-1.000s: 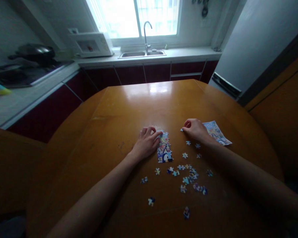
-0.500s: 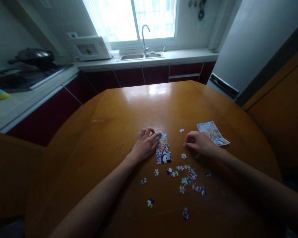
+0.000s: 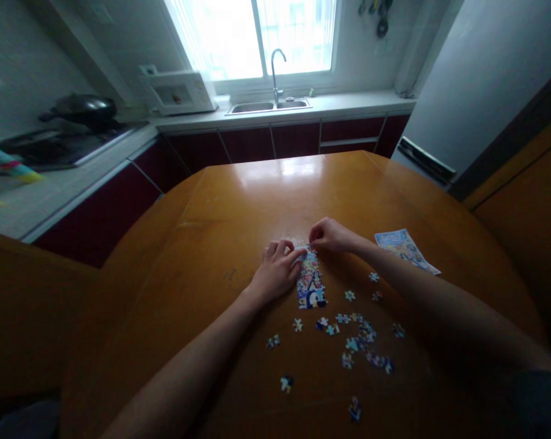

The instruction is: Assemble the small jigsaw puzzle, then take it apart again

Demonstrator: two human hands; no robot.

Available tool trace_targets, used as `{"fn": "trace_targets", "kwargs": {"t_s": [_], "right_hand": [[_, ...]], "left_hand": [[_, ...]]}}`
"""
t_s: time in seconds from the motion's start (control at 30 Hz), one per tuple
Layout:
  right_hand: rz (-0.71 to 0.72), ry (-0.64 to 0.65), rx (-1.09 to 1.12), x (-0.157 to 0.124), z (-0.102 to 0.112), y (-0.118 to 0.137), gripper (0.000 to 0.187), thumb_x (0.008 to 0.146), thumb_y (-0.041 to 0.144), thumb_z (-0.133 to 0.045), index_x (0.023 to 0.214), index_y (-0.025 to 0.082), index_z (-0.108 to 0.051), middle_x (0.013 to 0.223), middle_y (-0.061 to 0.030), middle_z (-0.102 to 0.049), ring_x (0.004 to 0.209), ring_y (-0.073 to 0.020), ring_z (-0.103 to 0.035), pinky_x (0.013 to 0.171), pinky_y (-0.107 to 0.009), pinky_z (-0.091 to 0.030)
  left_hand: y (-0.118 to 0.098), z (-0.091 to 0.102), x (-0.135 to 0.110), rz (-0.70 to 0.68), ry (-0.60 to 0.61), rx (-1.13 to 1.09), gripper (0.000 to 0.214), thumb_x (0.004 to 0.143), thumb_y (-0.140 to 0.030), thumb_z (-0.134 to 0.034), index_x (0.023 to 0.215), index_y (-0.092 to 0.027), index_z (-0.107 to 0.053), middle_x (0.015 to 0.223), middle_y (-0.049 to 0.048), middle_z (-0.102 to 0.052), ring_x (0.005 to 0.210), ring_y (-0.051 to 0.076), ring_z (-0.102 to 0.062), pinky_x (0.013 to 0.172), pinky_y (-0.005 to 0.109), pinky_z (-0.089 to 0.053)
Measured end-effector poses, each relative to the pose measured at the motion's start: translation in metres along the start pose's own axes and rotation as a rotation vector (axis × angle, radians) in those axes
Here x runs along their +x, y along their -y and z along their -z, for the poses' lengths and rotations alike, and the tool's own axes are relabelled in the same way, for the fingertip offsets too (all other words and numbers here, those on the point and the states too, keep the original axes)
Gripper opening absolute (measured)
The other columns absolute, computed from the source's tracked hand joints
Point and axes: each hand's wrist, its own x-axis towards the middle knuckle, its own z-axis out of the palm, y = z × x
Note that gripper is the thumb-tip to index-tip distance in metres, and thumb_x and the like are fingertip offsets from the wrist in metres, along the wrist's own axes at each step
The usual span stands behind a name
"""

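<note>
A partly joined jigsaw puzzle lies on the table as an upright strip with a bright cartoon print. My left hand rests at its left side, fingers loosely bent and apart, the index fingertip pressing on its upper part. At the strip's top right corner, my right hand pinches a small puzzle piece, mostly hidden by the fingers. Loose puzzle pieces lie in a cluster below and right of the strip. Single pieces are scattered around, among them a pale piece and a dark-and-white piece.
A printed picture sheet lies beyond my right forearm on the wooden table. Past the table's far edge are a counter with a sink, a white microwave and a pan on the stove. A fridge stands at the right.
My right hand has moved left and away from me to the strip's top corner. A loose piece now lies near the right forearm. My left hand stays on the puzzle; the view shifted slightly.
</note>
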Motion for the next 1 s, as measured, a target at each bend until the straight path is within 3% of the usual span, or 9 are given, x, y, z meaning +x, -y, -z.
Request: {"fn": "trace_targets", "kwargs": {"t_s": [0.23,0.77,1.0], "right_hand": [[-0.004,0.025,-0.068,0.0013,-0.0018,-0.0049,0.008,0.072,0.013,-0.071,0.075,0.015,-0.078,0.066,-0.0032,-0.071,0.058,-0.0127,-0.059,0.053,-0.022,-0.039],[-0.018,-0.046,-0.186,-0.0022,-0.0075,0.0019,0.008,0.072,0.012,-0.070,0.073,0.015,-0.077,0.064,-0.0026,-0.069,0.057,-0.0119,-0.056,0.051,-0.022,-0.036],[0.016,-0.163,-0.256,-0.0052,0.0020,0.0024,0.027,0.083,0.008,-0.053,0.091,0.013,-0.078,0.087,-0.0088,-0.073,0.075,-0.0159,-0.062,0.065,-0.024,-0.043]], "left_hand": [[-0.0005,-0.0001,0.0000,0.000,-0.007,-0.007,0.033,0.097,-0.031,-0.054,0.130,-0.033,-0.061,0.119,0.0081,-0.051,0.114,0.029,-0.041,0.104,0.051,-0.039],[-0.0011,0.0000,-0.0004,-0.005,-0.005,0.005,0.033,0.097,-0.031,-0.054,0.130,-0.032,-0.059,0.121,0.0082,-0.051,0.114,0.029,-0.042,0.104,0.050,-0.040],[-0.0035,0.0016,0.0001,0.034,0.041,0.041,0.034,0.099,-0.033,-0.051,0.132,-0.033,-0.056,0.124,0.0078,-0.049,0.118,0.030,-0.040,0.105,0.052,-0.037]]}}
